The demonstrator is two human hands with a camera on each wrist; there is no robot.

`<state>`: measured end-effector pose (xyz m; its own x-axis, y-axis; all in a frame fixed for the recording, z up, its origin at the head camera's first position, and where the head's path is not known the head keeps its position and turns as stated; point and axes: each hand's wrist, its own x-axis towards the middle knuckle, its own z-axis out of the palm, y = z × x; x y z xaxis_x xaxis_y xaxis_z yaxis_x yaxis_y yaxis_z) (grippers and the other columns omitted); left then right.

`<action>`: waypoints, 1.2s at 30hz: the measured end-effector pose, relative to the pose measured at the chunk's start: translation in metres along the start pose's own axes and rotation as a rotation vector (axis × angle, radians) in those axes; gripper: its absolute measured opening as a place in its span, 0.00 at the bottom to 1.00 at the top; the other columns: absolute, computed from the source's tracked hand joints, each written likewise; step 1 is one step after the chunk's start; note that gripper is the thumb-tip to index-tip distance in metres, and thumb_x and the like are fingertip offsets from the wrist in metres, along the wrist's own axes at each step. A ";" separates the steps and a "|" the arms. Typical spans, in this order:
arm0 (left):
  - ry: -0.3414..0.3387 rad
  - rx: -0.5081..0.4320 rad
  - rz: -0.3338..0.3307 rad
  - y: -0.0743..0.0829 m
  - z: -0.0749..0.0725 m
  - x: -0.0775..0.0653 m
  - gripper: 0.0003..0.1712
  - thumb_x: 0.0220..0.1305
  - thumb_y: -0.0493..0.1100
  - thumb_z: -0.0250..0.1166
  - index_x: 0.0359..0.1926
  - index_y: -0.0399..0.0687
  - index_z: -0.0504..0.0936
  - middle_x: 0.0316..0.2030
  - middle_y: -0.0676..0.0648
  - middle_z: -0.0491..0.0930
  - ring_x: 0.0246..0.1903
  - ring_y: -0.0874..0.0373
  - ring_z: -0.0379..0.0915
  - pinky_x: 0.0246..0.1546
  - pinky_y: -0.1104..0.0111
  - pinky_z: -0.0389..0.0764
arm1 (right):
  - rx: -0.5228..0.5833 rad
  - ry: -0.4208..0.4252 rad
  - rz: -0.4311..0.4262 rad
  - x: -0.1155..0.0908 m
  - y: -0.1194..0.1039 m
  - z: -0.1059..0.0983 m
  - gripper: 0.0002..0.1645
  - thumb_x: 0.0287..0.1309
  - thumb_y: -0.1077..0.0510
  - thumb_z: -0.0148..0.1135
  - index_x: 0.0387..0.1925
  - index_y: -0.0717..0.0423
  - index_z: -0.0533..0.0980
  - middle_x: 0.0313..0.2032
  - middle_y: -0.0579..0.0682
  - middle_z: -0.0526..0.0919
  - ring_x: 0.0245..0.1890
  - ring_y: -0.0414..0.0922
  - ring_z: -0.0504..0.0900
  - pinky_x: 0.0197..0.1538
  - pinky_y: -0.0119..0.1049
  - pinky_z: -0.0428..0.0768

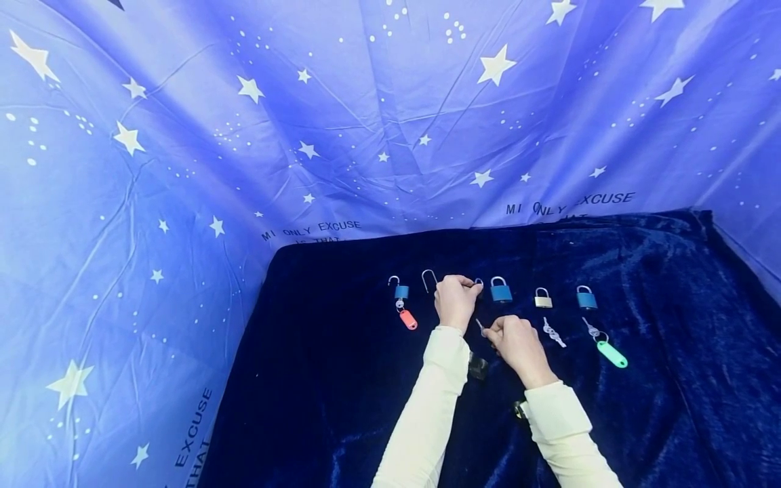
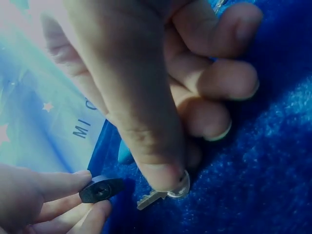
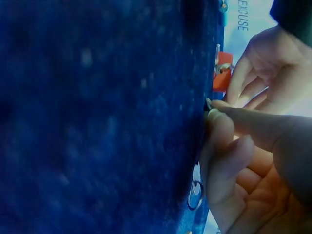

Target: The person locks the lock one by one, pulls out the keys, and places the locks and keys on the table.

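My left hand (image 1: 456,298) holds a small padlock by its body. In the left wrist view this padlock (image 2: 101,190) shows its dark underside and keyhole. Close by on the right, my right hand (image 1: 517,344) pinches a key (image 2: 152,199) between thumb and finger. The key points toward the padlock but stays apart from it. A long shackle (image 1: 429,280) shows just left of my left hand; the hand hides what lies below it. Right of the held padlock is a blue padlock (image 1: 501,291) with its shackle upward.
A blue padlock (image 1: 401,291) with a raised shackle, key and red tag (image 1: 408,320) lies far left. To the right are a brass padlock (image 1: 543,299), loose keys (image 1: 554,333), another blue padlock (image 1: 586,297) and a key with a green tag (image 1: 612,354). Starry curtains (image 1: 378,122) border the dark blue cloth (image 1: 293,407).
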<state>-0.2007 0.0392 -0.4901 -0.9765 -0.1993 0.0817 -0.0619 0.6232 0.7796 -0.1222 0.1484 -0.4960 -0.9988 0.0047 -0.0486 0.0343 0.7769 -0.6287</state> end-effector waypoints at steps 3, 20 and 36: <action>0.006 0.018 -0.001 0.001 0.000 0.001 0.07 0.54 0.47 0.77 0.25 0.52 0.90 0.21 0.57 0.86 0.30 0.56 0.84 0.35 0.62 0.83 | -0.017 -0.006 -0.004 0.000 -0.001 -0.001 0.16 0.61 0.57 0.67 0.18 0.55 0.79 0.15 0.44 0.77 0.16 0.41 0.73 0.24 0.38 0.70; -0.016 0.107 0.038 -0.002 -0.010 0.006 0.05 0.56 0.44 0.75 0.25 0.52 0.90 0.22 0.56 0.86 0.26 0.59 0.84 0.33 0.64 0.83 | -0.072 0.014 -0.014 0.003 0.001 -0.004 0.18 0.59 0.56 0.68 0.16 0.53 0.77 0.16 0.45 0.76 0.18 0.44 0.74 0.26 0.42 0.73; 0.037 -0.080 0.004 -0.034 -0.062 0.020 0.03 0.59 0.40 0.72 0.34 0.47 0.89 0.24 0.54 0.87 0.23 0.65 0.82 0.32 0.68 0.80 | 0.003 0.216 -0.099 0.014 -0.019 -0.004 0.17 0.62 0.45 0.66 0.29 0.55 0.83 0.19 0.45 0.81 0.21 0.47 0.79 0.29 0.50 0.76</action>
<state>-0.2055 -0.0325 -0.4765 -0.9683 -0.2256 0.1072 -0.0396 0.5623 0.8260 -0.1368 0.1368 -0.4818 -0.9817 0.0636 0.1798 -0.0640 0.7781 -0.6248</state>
